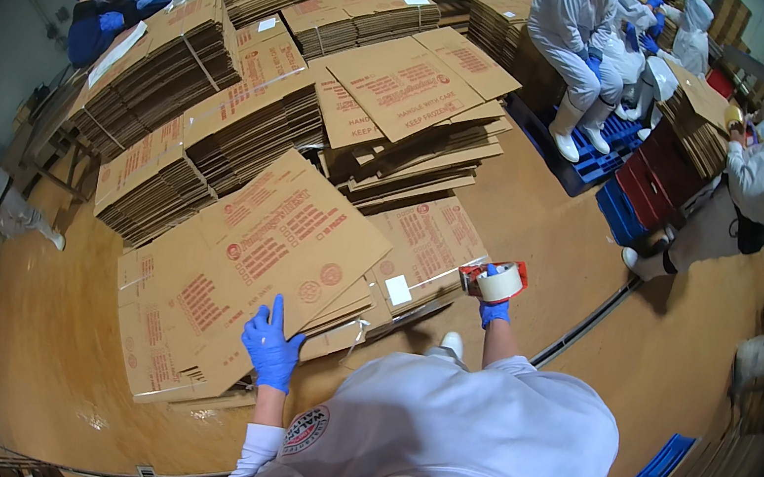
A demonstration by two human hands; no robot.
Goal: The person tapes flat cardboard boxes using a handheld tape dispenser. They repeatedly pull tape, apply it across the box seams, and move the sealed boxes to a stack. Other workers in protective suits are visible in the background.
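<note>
My left hand (271, 345), in a blue glove, rests with its fingers apart on the near edge of a flat cardboard box (243, 266) with red print. That box lies on top of a low stack of similar flattened boxes. My right hand (493, 312), also gloved in blue, is closed on a red tape dispenser (522, 273) carrying a wide roll of pale tape (500, 285). The dispenser is just right of another low stack of flat boxes (432, 237), which has a white label (398, 289) on it.
Bundled stacks of flattened boxes (208, 136) rise beyond my hands, one pile (416, 84) sitting askew. People in white coveralls sit and stand at the back right, beside blue pallets (586, 161) and red crates (654, 172). A floor drain (589, 321) runs to my right.
</note>
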